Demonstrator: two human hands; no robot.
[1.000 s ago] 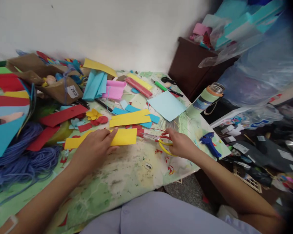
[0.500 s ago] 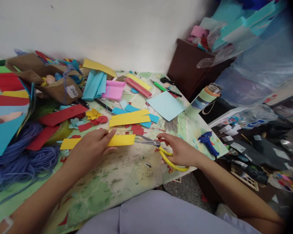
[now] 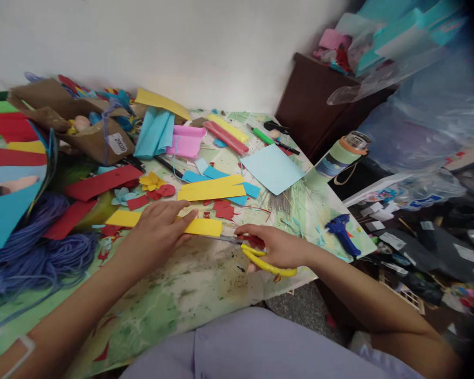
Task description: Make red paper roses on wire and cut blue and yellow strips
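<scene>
My left hand (image 3: 158,229) is closed on a long yellow paper strip (image 3: 205,227), which sticks out on both sides of it. A pair of scissors (image 3: 270,265) with yellow and red handles is gripped in my right hand (image 3: 274,245). Their blades point left and lie along the lower edge of the strip's right end; the tips are partly hidden by the paper and my left fingers. Just beyond, other yellow strips (image 3: 211,188) lie across blue strips (image 3: 253,190). Red paper scraps (image 3: 223,209) are scattered close to the strip.
A light blue sheet (image 3: 274,168) and a blue glue gun (image 3: 343,234) lie to the right. A bottle (image 3: 342,155) stands by the table's right edge. Purple yarn (image 3: 55,258), red strips (image 3: 102,182) and a brown paper bag (image 3: 97,137) crowd the left side.
The scissors and my right hand have moved left, so the blades now overlap the strip's right end. My left hand still holds the strip, slightly farther right.
</scene>
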